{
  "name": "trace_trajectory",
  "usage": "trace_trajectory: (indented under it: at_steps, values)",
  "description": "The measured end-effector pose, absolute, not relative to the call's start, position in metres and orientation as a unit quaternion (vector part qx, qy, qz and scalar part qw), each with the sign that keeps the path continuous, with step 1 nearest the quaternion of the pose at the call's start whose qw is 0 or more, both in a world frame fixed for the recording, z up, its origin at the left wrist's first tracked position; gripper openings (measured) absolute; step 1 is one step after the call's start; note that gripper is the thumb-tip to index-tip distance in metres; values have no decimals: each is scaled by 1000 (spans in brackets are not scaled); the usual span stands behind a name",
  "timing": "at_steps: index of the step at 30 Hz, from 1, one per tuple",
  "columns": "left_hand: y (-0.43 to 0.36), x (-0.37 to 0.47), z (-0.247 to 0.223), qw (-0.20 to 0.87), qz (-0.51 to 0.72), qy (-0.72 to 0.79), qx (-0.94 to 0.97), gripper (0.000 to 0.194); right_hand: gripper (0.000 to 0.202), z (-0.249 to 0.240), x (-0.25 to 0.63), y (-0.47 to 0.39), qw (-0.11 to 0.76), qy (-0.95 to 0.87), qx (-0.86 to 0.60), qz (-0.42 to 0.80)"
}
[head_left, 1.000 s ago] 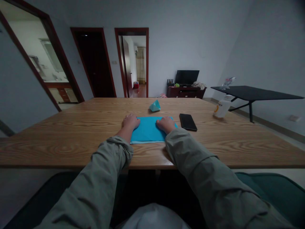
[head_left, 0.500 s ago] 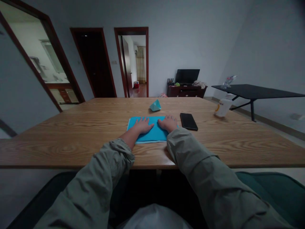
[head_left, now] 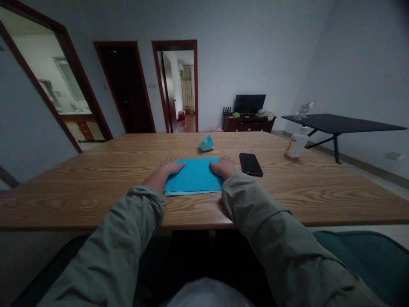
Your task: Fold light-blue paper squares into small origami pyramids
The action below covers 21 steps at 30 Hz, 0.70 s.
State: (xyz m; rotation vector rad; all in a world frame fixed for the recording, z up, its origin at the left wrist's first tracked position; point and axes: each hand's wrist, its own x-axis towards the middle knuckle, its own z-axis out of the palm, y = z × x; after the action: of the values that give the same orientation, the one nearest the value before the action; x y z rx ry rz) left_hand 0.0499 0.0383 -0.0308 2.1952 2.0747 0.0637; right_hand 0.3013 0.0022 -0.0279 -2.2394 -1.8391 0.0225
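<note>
Blue paper [head_left: 195, 177] lies flat on the wooden table [head_left: 96, 183], between your two hands and partly under them. Your left hand [head_left: 170, 166] is open at its far left corner, the fingers spread and the thumb reaching onto the paper; it grips nothing. Your right hand [head_left: 224, 166] is also open, palm down over the right side, with the thumb laid inward; it presses but does not pinch. As far as I can judge, the work is at an early stage: the paper seems doubled into layers, because a paler strip shows along the edge nearest to you. That edge is not exactly matched, and I cannot tell how sharp is any crease. No standing shape is made from it. Beyond your fingertips sits a small pointed paper piece [head_left: 206, 143], and just beside your right fingers lies a black phone [head_left: 251, 164].
</note>
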Motion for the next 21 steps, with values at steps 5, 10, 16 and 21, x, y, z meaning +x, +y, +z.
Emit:
trace_trajectory:
  at_steps: [5, 10, 16, 21]
  values:
    - [46, 23, -35, 47, 23, 708, 705, 79, 79, -26, 303, -2, 143, -645, -750, -32]
    - [48, 24, -36, 53, 30, 708, 704, 79, 74, -17, 256, -30, 205, -733, -637, -126]
    - [50, 20, -34, 56, 60, 711, 698, 74, 78, -23, 196, -39, 142, -769, -619, 75]
    - [47, 41, -17, 34, 188, 709, 678, 67, 80, -28, 199, -19, 145, -753, -636, 85]
